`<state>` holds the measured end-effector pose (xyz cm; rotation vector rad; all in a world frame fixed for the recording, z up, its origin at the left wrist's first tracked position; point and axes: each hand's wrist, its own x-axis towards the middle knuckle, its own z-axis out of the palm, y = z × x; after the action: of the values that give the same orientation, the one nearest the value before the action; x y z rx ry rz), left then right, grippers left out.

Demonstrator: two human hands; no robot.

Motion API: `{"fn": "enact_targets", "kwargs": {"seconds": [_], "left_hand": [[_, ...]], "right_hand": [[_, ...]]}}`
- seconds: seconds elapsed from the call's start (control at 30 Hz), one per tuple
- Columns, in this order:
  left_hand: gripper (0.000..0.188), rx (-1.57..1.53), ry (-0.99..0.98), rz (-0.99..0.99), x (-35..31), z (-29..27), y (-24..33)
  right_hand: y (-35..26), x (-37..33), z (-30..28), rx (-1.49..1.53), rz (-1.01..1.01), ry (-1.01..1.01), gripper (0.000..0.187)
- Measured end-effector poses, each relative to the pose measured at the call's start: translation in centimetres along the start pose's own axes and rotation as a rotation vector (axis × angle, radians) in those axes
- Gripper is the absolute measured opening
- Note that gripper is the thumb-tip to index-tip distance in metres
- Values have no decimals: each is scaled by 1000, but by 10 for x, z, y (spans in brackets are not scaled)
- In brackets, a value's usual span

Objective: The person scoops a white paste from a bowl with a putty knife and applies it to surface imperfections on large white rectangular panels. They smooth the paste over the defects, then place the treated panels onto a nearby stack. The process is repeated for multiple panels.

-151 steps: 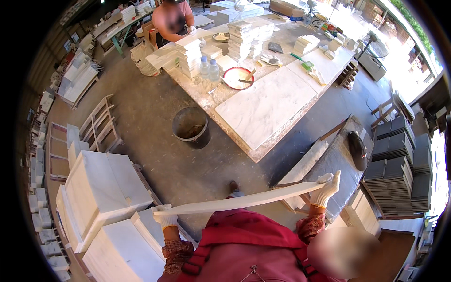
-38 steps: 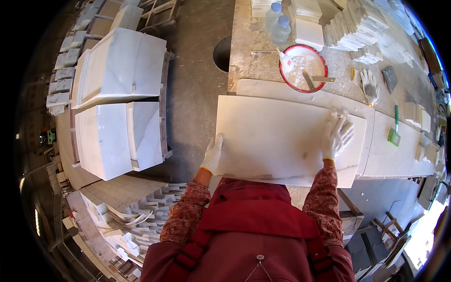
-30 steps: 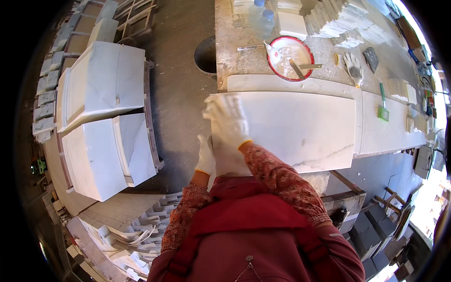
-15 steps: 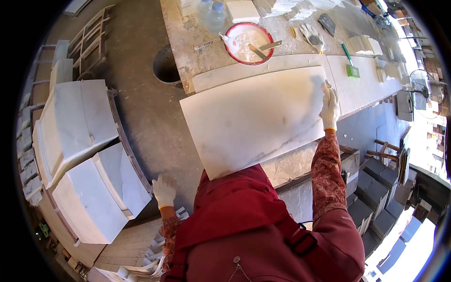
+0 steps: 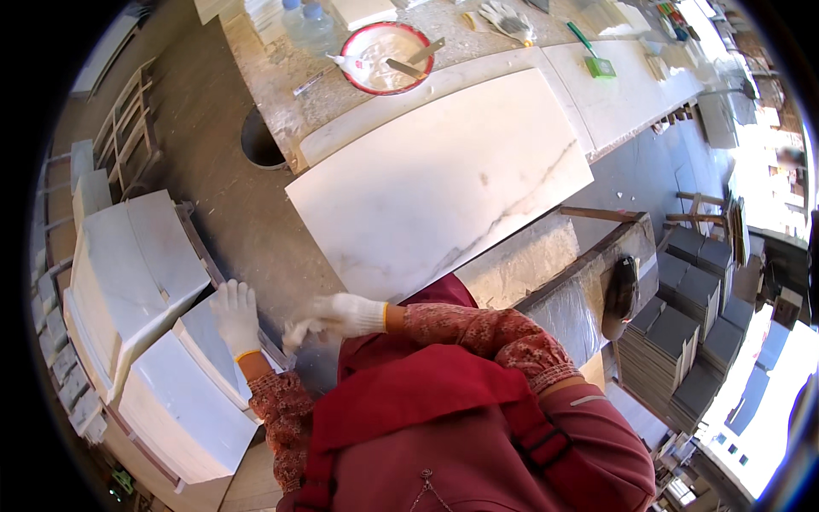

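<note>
A large white marble slab [image 5: 444,179] with grey-brown veins lies across the front edge of the workbench, its near left corner close to my body. Gloved in white knit, my left hand [image 5: 235,317] reaches out over the edge of the stacked white slabs [image 5: 183,401] at my left, fingers stretched and nothing seen in them. My right hand [image 5: 350,316], also gloved, crosses in front of my body just below the slab's near left corner. Motion smears its fingers, so what they do is unclear.
On the bench [image 5: 264,77] stand a red-rimmed basin [image 5: 388,43] with white paste and scrapers, water bottles [image 5: 316,26], a spare glove [image 5: 508,21] and a green-handled brush [image 5: 600,66]. A dark bucket [image 5: 260,141] sits beside it. Dark tile stacks [image 5: 674,324] stand at right.
My right hand has left the slab's far right edge and swung left across my body. My left hand has moved left and up to the stacked slabs. The view has turned.
</note>
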<state>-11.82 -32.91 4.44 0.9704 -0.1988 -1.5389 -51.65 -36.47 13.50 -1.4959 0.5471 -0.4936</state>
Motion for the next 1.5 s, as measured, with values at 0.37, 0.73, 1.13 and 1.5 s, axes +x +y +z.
{"fn": "enact_targets", "kwargs": {"seconds": [0.37, 0.73, 1.13, 1.5], "left_hand": [[50, -38, -58, -160, -16, 1, -18], [50, 93, 223, -170, 39, 108, -57], [58, 367, 308, -166, -1, 63, -91], [58, 68, 614, -182, -26, 109, -134]], "right_hand": [[83, -278, -316, -1287, 556, 1336, 35], [80, -82, 12, -104, -107, 250, 29], [60, -220, -267, -852, 157, 1421, 32], [23, 20, 18, -702, -236, 52, 43]]}}
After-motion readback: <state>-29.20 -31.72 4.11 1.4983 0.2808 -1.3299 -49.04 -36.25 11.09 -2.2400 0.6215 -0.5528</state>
